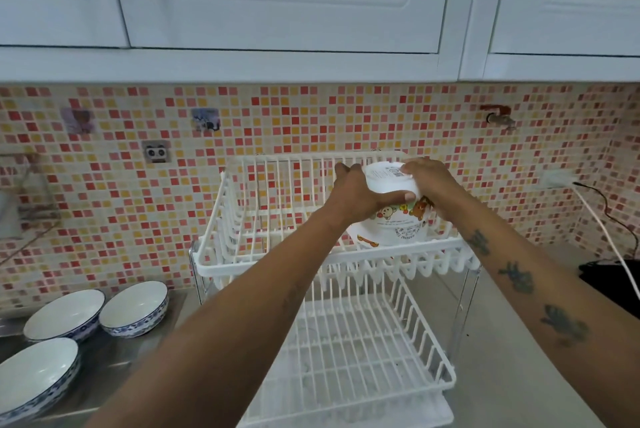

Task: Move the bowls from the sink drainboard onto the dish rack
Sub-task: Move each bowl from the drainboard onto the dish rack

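Observation:
A white bowl (393,216) printed with cartoon bears is held upside down over the upper tier of the white two-tier dish rack (332,256), its rim low in that tier. My left hand (360,190) grips its left side and my right hand (433,185) its right side. Three white bowls with blue patterned outsides stand upright on the steel drainboard (114,368) at the lower left: one (64,315), one (135,308) and one nearest me (34,377).
The rack's lower tier (360,355) holds no dishes. White wall cabinets hang overhead. A mosaic-tiled wall stands behind, with a tap (498,117) at the right. A black object (606,277) and cables lie on the counter to the right.

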`<state>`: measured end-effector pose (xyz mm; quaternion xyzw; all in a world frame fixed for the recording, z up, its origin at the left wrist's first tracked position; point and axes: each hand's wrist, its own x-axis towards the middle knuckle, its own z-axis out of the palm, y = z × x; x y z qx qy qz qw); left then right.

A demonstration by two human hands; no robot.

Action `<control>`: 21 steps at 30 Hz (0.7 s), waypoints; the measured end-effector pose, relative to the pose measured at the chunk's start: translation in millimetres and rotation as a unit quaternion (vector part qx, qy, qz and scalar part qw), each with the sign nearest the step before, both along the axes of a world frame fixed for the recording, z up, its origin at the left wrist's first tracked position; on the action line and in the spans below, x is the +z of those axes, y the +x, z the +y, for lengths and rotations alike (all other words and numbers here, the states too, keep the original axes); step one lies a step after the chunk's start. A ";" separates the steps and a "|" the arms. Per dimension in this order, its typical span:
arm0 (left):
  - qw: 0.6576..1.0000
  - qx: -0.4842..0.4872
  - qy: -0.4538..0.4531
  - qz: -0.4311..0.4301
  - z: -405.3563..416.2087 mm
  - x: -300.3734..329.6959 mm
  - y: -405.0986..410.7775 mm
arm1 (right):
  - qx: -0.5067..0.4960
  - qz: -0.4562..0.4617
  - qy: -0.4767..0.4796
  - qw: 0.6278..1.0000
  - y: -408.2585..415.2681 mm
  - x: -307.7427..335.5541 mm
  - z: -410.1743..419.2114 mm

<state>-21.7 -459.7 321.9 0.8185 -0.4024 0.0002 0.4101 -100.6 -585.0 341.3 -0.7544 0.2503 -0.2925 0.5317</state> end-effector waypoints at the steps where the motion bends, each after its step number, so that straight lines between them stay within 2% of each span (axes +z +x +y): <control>1: 1.000 0.001 0.005 0.015 -1.3 -2.0 1.6 | 0.000 0.009 0.005 1.000 2.0 -1.7 -2.0; 3: 0.998 -0.004 0.018 0.057 -1.4 -5.4 3.9 | -0.001 0.031 0.006 1.000 4.5 -4.1 -3.2; 6: 0.986 -0.011 0.009 0.163 1.1 -3.3 -0.2 | 0.005 0.047 -0.004 0.999 7.1 -7.5 -4.5; 8: 0.980 -0.013 0.003 0.197 1.3 -2.5 -2.2 | 0.013 0.046 -0.016 0.999 7.7 -9.8 -5.7; 21: 0.978 -0.031 -0.011 0.207 4.3 -4.7 0.2 | 0.033 0.096 -0.069 0.992 0.7 -11.2 -0.9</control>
